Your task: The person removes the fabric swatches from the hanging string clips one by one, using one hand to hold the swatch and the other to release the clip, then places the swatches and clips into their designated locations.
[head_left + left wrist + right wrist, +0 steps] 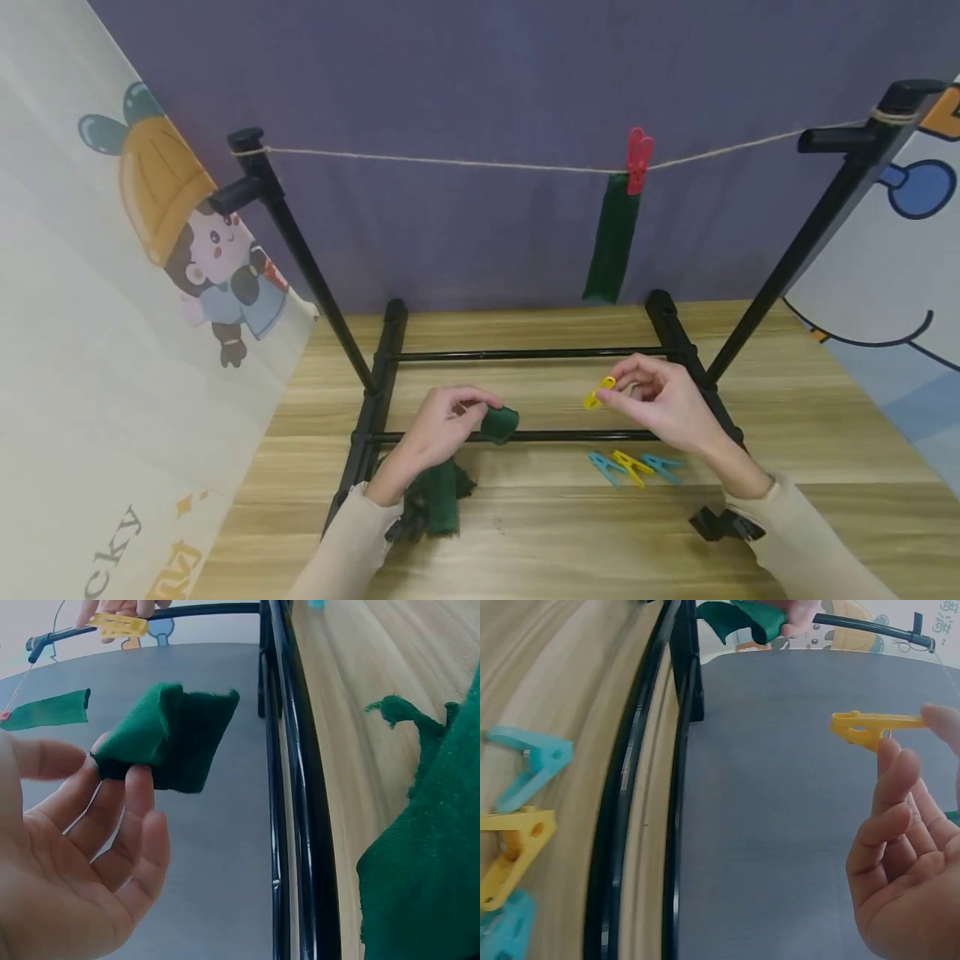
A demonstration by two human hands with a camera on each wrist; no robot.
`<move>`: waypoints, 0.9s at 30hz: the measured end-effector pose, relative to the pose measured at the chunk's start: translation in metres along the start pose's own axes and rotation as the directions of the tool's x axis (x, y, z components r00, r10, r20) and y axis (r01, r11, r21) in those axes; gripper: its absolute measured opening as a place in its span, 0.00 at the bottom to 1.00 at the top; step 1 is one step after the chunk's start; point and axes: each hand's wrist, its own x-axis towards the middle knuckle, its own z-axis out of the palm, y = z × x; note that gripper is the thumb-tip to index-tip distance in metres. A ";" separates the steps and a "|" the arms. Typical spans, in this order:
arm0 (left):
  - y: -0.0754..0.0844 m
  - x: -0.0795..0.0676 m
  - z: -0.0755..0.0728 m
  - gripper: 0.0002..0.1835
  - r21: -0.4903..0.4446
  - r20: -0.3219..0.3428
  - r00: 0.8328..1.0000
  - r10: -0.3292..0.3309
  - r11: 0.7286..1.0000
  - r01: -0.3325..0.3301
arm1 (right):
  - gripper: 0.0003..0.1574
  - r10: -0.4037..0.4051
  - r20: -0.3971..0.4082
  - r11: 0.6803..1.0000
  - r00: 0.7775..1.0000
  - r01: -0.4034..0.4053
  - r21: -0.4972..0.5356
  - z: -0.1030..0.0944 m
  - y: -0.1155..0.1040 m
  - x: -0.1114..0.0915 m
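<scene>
Between thumb and fingers my left hand (442, 423) pinches a small strip of green cloth (500, 425), folded over on itself in the left wrist view. My right hand (670, 402) pinches a yellow clothespin (599, 392) by its handle end, its jaws pointing away from the fingers. Both hands are raised over the lower bars of a black rack. Behind them a green cloth strip (613, 242) hangs from the string (450, 162), held by a red clothespin (639, 162). Below my left wrist lies a pile of green cloth (442, 500).
Two blue clothespins (606, 468) and a yellow one (517, 847) lie in a row on the wooden table (555, 533), front right. The rack's left post (307, 267) and right post (802, 242) carry the string. A dark backdrop (450, 75) stands behind.
</scene>
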 end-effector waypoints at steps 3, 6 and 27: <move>0.000 0.000 0.001 0.08 0.018 -0.001 1.000 0.016 1.000 -0.016 | 0.12 0.015 0.017 1.000 1.000 -0.015 0.004 0.000 0.010 -0.004; -0.001 0.000 0.001 0.07 0.029 -0.001 1.000 0.017 0.999 -0.017 | 0.12 0.038 0.034 0.999 0.999 -0.038 0.003 0.001 0.018 -0.007; 0.002 -0.018 0.006 0.07 0.107 -0.034 0.996 -0.084 0.990 0.088 | 0.17 0.153 0.194 0.988 0.969 -0.156 0.002 0.007 0.052 -0.034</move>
